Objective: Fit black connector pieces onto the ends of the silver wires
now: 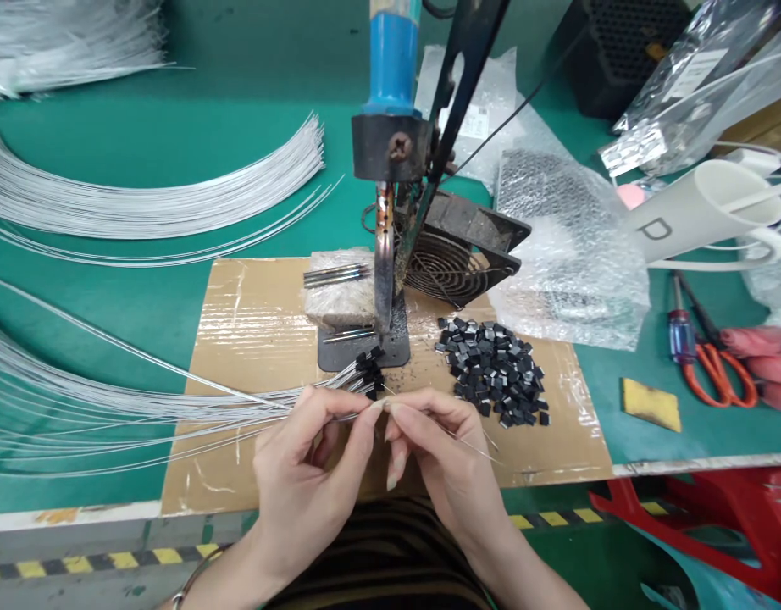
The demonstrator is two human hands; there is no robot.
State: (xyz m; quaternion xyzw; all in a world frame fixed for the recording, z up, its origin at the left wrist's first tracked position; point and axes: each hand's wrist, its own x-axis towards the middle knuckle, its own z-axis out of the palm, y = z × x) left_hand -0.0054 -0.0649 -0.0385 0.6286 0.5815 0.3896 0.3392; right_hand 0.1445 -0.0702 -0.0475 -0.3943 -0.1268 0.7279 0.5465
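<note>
My left hand (320, 457) pinches a thin white wire, thumb against forefinger. Right beside it, my right hand (445, 445) is closed in a pinch on thin wire, and fine strands (473, 444) stick out past its fingers to the right. The fingertips of both hands meet, so the exact point of contact is hidden. Just behind them lies a bundle of white wires (238, 411) with small black connectors (368, 371) on its ends. Above the hands a soldering iron (384, 246) with a blue handle points down, clamped to a black stand.
A pile of black connectors (492, 373) lies on the cardboard (238, 313). Behind the iron leans a dusty fan (457, 254). More white wires (174, 207) lie at the left. Bubble wrap (568, 263), a white mug (701, 212), orange-handled scissors (714, 373) and a yellow sponge (650, 404) are right.
</note>
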